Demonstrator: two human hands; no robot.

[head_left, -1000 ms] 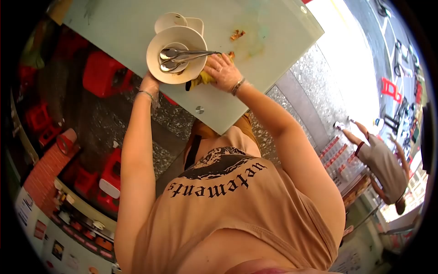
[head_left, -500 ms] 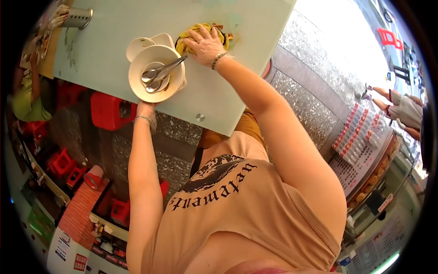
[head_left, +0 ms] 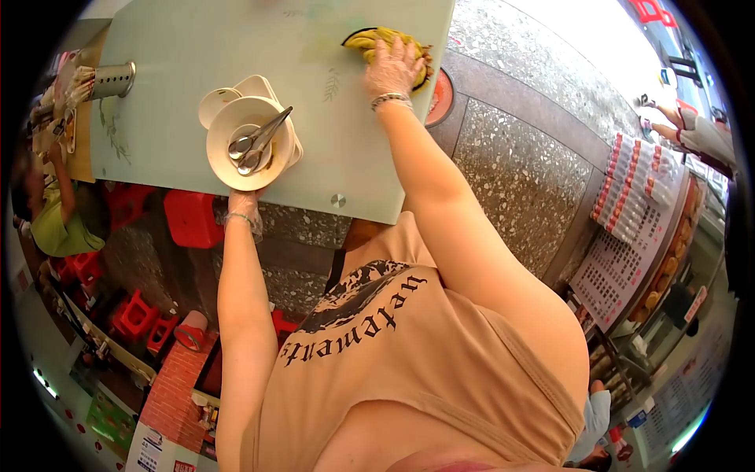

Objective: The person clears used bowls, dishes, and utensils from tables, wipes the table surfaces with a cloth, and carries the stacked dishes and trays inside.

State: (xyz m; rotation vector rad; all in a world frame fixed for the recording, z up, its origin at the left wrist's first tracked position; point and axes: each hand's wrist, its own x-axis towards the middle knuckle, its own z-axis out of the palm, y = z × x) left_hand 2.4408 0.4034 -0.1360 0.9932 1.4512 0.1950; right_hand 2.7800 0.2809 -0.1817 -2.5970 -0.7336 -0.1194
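My left hand (head_left: 244, 206), in a clear plastic glove, grips a stack of white bowls (head_left: 222, 164) from below at the near edge of the glass-topped table (head_left: 173, 118). Its fingertips are hidden under the stack. Two metal spoons (head_left: 250, 149) lie in the top bowl, inside a smaller bowl. Other white dishes (head_left: 214, 107) stick out behind and beside it. My right hand (head_left: 391, 72), gloved too, presses down on a crumpled yellow cloth (head_left: 370, 39) with a dark border, close to the table's right edge. Brownish bits show beside the cloth.
A perforated metal utensil holder (head_left: 115, 80) stands at the table's far left. Below the table are red stools (head_left: 193, 219). A round red-topped stool (head_left: 441, 97) is by the right edge. A person in a green shirt (head_left: 63, 216) is at left; packs of bottles (head_left: 629, 189) stand at right.
My right hand has moved the yellow cloth rightward across the table to its edge, bringing brown scraps along. My left hand still grips the bowls. The whole view has shifted.
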